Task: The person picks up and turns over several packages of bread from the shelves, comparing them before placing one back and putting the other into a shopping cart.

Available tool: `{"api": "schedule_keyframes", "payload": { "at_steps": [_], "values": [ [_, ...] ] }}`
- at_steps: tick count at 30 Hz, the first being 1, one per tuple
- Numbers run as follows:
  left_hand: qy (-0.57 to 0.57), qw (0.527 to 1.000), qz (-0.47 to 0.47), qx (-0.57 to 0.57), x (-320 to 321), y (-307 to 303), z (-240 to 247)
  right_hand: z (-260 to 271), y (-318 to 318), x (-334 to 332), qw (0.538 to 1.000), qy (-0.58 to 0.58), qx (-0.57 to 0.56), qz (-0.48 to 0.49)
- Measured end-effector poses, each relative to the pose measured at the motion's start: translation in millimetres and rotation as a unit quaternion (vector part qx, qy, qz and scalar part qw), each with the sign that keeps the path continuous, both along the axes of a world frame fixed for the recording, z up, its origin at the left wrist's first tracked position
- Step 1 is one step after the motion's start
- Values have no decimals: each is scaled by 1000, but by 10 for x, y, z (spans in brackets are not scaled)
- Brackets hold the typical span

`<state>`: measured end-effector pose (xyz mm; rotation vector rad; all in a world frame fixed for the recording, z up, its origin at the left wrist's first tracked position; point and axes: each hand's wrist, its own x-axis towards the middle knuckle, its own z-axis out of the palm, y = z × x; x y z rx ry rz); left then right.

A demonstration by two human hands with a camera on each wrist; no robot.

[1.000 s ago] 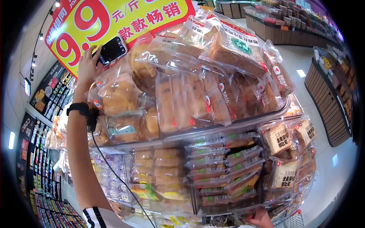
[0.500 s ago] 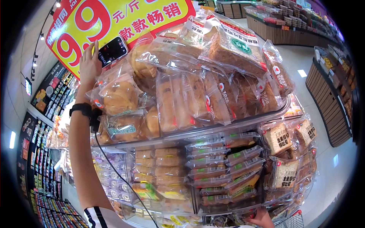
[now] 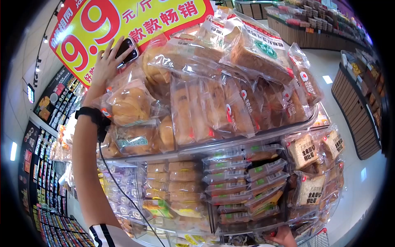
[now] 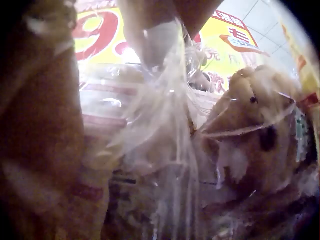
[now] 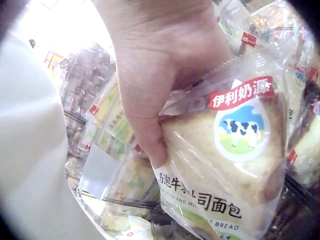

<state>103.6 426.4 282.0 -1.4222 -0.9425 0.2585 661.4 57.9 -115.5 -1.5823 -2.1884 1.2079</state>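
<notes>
In the head view my left hand (image 3: 108, 64) is raised at the upper left, fingers spread over a phone (image 3: 126, 51) that leans by the price sign (image 3: 96, 24). Below that hand lies a bagged round bread (image 3: 131, 106). The left wrist view shows blurred clear wrapping (image 4: 165, 125) and a bagged bread (image 4: 260, 130) close up. My right hand (image 5: 160, 65) grips a wrapped bread with a cow label (image 5: 242, 125) in the right wrist view, its thumb on the front of the pack. At the bottom edge of the head view only part of the right hand (image 3: 284, 236) appears.
Bagged loaves (image 3: 261, 53) are piled on the upper shelf, above its clear front edge (image 3: 242, 140). Lower down stand rows of wrapped breads (image 3: 228, 187) and toast packs (image 3: 306, 189). A black cable (image 3: 123, 193) hangs from the left wrist. Wooden display stands (image 3: 356, 107) are at the right.
My left hand has moved right and up, from the phone's left side to over it, covering much of its screen. The right hand looks nearly unmoved in the head view.
</notes>
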Motion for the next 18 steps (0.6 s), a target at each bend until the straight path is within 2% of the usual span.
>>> {"api": "schedule_keyframes", "payload": {
  "at_steps": [2, 6, 10, 13, 16, 18],
  "values": [
    [-33, 999, -30, -7, -38, -21, -8, 85, 52, -29, 999, 18, -28, -2],
    [-35, 997, 69, -9, -49, -106, 0, 93, 13, -32, 1000, 14, 20, -20],
    [-116, 993, 22, -12, -2, -143, -25, 80, 5, -18, 998, 1, 64, -12],
    [-175, 984, -12, 8, -27, -149, -56, 155, 5, -31, 999, -8, 8, -33],
    [-171, 985, -14, -1, 12, -206, -55, 216, 57, -34, 989, -25, -140, -38],
    [-164, 986, -5, -2, 22, -219, -57, 143, 24, -6, 995, -31, -88, -23]
  ]
}}
